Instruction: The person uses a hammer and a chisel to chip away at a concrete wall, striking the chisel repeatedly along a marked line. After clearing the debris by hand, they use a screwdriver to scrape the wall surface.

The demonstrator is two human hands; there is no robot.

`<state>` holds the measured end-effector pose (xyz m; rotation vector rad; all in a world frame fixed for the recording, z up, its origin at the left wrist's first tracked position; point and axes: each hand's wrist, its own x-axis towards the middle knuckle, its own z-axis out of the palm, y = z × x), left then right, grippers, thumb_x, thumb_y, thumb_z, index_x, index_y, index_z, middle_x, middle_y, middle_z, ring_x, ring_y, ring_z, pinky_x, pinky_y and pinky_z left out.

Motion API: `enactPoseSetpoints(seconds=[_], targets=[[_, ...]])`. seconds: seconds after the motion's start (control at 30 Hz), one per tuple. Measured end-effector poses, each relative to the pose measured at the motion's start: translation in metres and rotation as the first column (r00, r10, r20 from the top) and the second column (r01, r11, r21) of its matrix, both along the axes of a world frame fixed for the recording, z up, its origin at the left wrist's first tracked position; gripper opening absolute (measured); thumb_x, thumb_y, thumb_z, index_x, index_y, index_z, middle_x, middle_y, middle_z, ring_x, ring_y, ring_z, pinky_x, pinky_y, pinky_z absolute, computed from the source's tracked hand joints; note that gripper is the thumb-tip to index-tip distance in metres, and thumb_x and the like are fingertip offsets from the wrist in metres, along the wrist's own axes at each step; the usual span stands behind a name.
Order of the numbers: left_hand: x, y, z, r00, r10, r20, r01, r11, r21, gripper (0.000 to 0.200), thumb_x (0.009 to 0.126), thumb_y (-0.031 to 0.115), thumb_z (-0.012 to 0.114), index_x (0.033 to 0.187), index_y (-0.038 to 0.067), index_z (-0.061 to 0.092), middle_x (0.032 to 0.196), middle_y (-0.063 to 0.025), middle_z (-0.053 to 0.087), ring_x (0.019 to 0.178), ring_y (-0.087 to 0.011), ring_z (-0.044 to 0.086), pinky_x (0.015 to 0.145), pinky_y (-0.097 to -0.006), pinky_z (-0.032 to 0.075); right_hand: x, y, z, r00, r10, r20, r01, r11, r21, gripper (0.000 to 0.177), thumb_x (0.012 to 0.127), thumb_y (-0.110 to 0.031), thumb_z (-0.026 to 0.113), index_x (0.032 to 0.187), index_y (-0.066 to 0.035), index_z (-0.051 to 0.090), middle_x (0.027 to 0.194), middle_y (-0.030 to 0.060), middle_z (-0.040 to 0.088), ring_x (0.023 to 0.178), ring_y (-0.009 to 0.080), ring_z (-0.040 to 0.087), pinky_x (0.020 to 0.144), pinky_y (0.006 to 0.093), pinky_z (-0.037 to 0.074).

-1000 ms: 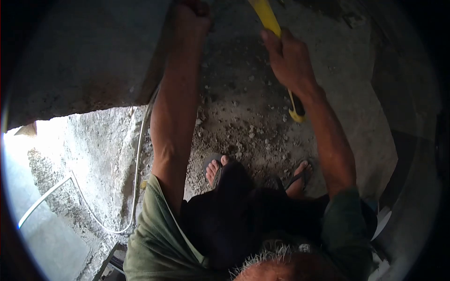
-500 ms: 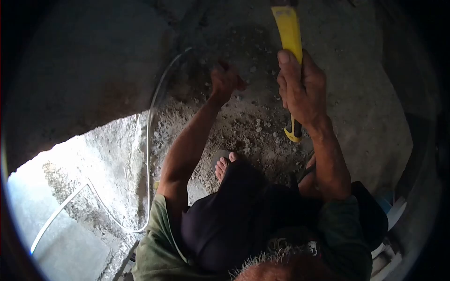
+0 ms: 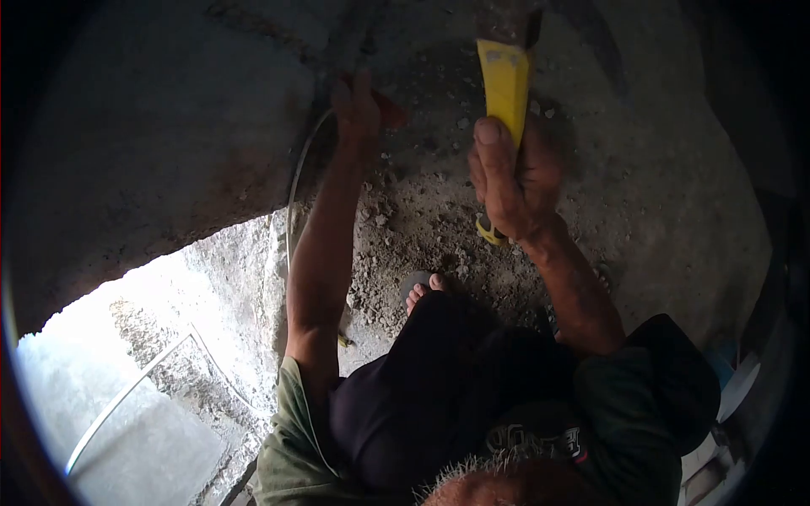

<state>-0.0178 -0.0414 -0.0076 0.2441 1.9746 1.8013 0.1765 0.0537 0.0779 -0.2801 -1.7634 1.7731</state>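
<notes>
Gripping the tool (image 3: 504, 88) partway down its yellow handle in the right hand (image 3: 531, 181), with fingers wrapped round it and thumb lying along the upper face. With long axis roughly fore-and-aft, tipped a touch right at the far end: dark head (image 3: 508, 24) beyond the fingers, partly cut by the top of the view, and yellow-and-black butt (image 3: 488, 232) on the body side. Apparently up off the floor (image 3: 675, 211), over or just beyond the rubble (image 3: 401, 223); cannot judge height. Nearer by far to the right hand, being in it; to the right of the left hand (image 3: 356, 114) and well apart from it. Right beside the left hand, on its right, a red thing (image 3: 390, 111), maybe pinched, maybe only next to it; cannot tell state of left fingers, too dark and blurred. Past the left forearm, cable (image 3: 295, 173) and dark slab (image 3: 160, 143), with a bright gap below. Count: tool 1, red thing 1, bare hands 2, slab 1, cable at least 1 run, clearly visible foot (image 3: 416, 295) 1, rubble too many bits to count
</notes>
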Motion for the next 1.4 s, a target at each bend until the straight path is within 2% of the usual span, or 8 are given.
enactPoseSetpoints(seconds=[0.13, 0.2, 0.23, 0.53, 0.83, 1.27, 1.33, 1.4], targets=[[0.02, -0.023, -0.059, 0.975, -0.154, -0.162, 0.12, 0.972, -0.202, 0.035, 0.091, 0.026, 0.045, 0.064, 0.004, 0.049, 0.045, -0.0067, 0.049, 0.039, -0.0189, 0.049, 0.039, -0.033, 0.039, 0.002, 0.005, 0.0, 0.996, 0.003, 0.095, 0.0, 0.999, -0.033, 0.024, 0.093, -0.024, 0.051, 0.086, -0.001, 0.054, 0.05, -0.004, 0.044, 0.043, 0.0027, 0.043, 0.038, 0.0229, 0.034], [0.032, -0.031, -0.066, 0.912, 0.023, 0.409, -0.031, 0.999, 0.013, 0.038, 0.091, 0.027, 0.044, 0.061, 0.005, 0.05, 0.046, -0.0058, 0.049, 0.041, -0.0169, 0.05, 0.04, -0.0319, 0.038, 0.001, 0.016, -0.01, 0.994, 0.02, 0.111, -0.013, 0.998, -0.069, 0.026, 0.093, -0.026, 0.051, 0.087, -0.001, 0.053, 0.05, -0.0041, 0.044, 0.042, 0.0031, 0.042, 0.037, 0.0229, 0.033], [0.036, -0.029, -0.045, 0.966, -0.011, 0.258, 0.076, 0.967, -0.243, 0.037, 0.091, 0.029, 0.045, 0.064, 0.005, 0.05, 0.049, -0.0074, 0.051, 0.043, -0.0169, 0.051, 0.039, -0.0313, 0.038, 0.004, 0.012, -0.016, 0.988, 0.065, 0.141, -0.048, 0.992, -0.119, 0.028, 0.093, -0.029, 0.05, 0.087, -0.001, 0.053, 0.051, -0.0043, 0.044, 0.041, 0.0034, 0.041, 0.037, 0.0229, 0.033], [-0.013, 0.006, -0.002, 0.974, -0.171, 0.147, 0.215, 0.902, -0.374, 0.045, 0.092, 0.024, 0.033, 0.066, 0.0, 0.062, 0.064, -0.0146, 0.064, 0.054, -0.0187, 0.057, 0.056, -0.0312, 0.047, -0.022, -0.017, -0.049, 0.963, 0.087, 0.255, 0.178, 0.505, -0.844, 0.039, 0.092, -0.046, 0.045, 0.081, -0.009, 0.042, 0.051, -0.0022, 0.036, 0.037, 0.009, 0.036, 0.034, 0.0279, 0.033], [-0.01, 0.058, -0.004, 0.958, 0.158, 0.238, -0.113, 0.975, -0.191, 0.042, 0.091, 0.018, 0.032, 0.077, -0.003, 0.065, 0.081, -0.0148, 0.067, 0.064, -0.0179, 0.059, 0.057, -0.0305, 0.046, -0.021, 0.003, -0.052, 0.97, -0.014, 0.241, 0.224, 0.427, -0.876, 0.039, 0.092, -0.046, 0.043, 0.08, -0.01, 0.043, 0.051, -0.0016, 0.036, 0.037, 0.0103, 0.036, 0.036, 0.0295, 0.032], [-0.041, 0.057, -0.057, 0.998, 0.064, 0.022, -0.054, 0.951, -0.305, 0.054, 0.097, 0.031, 0.021, 0.091, -0.009, 0.056, 0.074, -0.0194, 0.066, 0.073, -0.0238, 0.064, 0.078, -0.0343, 0.048, -0.029, -0.034, -0.064, 0.955, -0.21, 0.21, 0.265, 0.283, -0.922, 0.039, 0.093, -0.046, 0.043, 0.079, -0.01, 0.043, 0.05, -0.003, 0.035, 0.036, 0.0097, 0.033, 0.034, 0.0277, 0.032], [-0.031, 0.047, -0.045, 1.0, -0.011, 0.019, 0.015, 0.973, -0.23, 0.053, 0.095, 0.029, 0.022, 0.085, -0.009, 0.057, 0.074, -0.0205, 0.066, 0.07, -0.0256, 0.064, 0.071, -0.033, 0.048, -0.03, -0.026, -0.08, 0.903, 0.39, 0.177, 0.049, 0.317, -0.947, 0.038, 0.093, -0.045, 0.043, 0.079, -0.01, 0.043, 0.048, -0.0039, 0.033, 0.034, 0.0089, 0.032, 0.032, 0.0276, 0.03], [-0.022, 0.03, -0.033, 0.997, -0.075, 0.01, 0.075, 0.983, -0.167, 0.052, 0.094, 0.027, 0.024, 0.078, -0.009, 0.058, 0.073, -0.0217, 0.065, 0.067, -0.0274, 0.064, 0.065, -0.0316, 0.049, -0.034, -0.028, -0.079, 0.9, 0.395, 0.185, 0.039, 0.349, -0.936, 0.037, 0.093, -0.045, 0.044, 0.078, -0.011, 0.043, 0.048, -0.0036, 0.033, 0.034, 0.009, 0.033, 0.032, 0.0276, 0.03]])
